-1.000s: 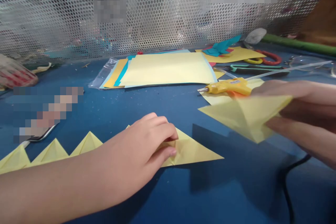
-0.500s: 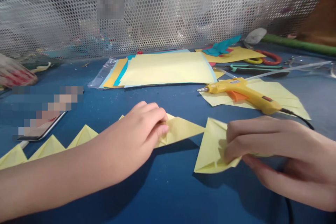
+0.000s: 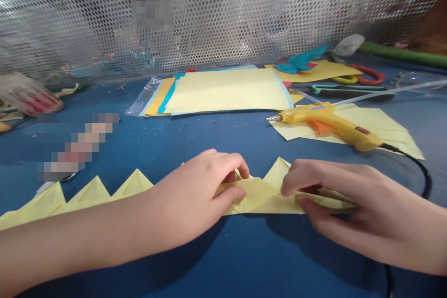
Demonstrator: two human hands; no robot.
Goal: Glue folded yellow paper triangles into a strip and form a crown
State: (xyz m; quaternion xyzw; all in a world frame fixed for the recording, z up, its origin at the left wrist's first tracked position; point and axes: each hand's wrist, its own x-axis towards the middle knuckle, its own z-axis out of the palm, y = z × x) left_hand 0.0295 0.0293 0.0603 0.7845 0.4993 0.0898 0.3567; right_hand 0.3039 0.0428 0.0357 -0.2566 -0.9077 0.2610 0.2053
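Observation:
A strip of folded yellow paper with pointed peaks [image 3: 91, 194] runs from the left edge behind my left forearm. My left hand [image 3: 216, 184] pinches the strip's right end between thumb and fingers. Against that end lies another folded yellow paper piece [image 3: 284, 205], its peak standing up between my hands. My right hand [image 3: 335, 200] grips this piece near its middle, thumb below and fingers above. The two pieces overlap between my hands; whether they are joined I cannot tell. Part of each piece is hidden by my fingers.
A yellow glue gun [image 3: 331, 123] rests on yellow paper at the right, its black cord curving toward me. Behind lies a stack of coloured paper [image 3: 230, 91]. Pliers [image 3: 352, 92], scissors [image 3: 370, 75] and a perforated metal screen [image 3: 223, 18] are farther back. A phone, partly blurred, lies left.
My right hand has brought its folded piece left and turned it peak-up against the strip's end. My left hand still holds the strip. The view has shifted slightly left.

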